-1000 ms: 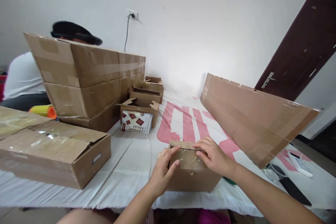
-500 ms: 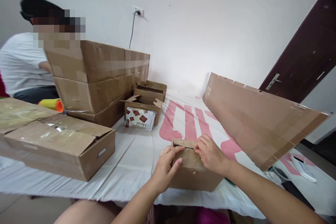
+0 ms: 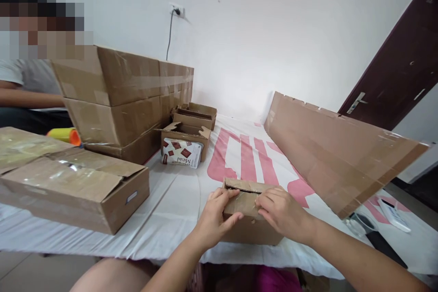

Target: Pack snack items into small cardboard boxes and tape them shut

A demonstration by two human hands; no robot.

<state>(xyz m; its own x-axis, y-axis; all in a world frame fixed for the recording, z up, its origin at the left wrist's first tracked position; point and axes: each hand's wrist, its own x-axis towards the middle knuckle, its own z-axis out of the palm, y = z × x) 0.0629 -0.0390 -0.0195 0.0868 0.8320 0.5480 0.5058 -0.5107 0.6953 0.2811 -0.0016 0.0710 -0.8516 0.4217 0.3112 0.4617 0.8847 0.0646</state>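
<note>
fingers [image 3: 224,193] of left hand [image 3: 214,219] pinch the small box [image 3: 253,232], right hand [image 3: 282,213] flat on top; one pack [image 3: 181,153] leans against an open box [image 3: 186,133].

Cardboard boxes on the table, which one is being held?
The small box nearest the viewer: alone among them, it has the left grip clasping its end and the right grip pressing its top.
</note>
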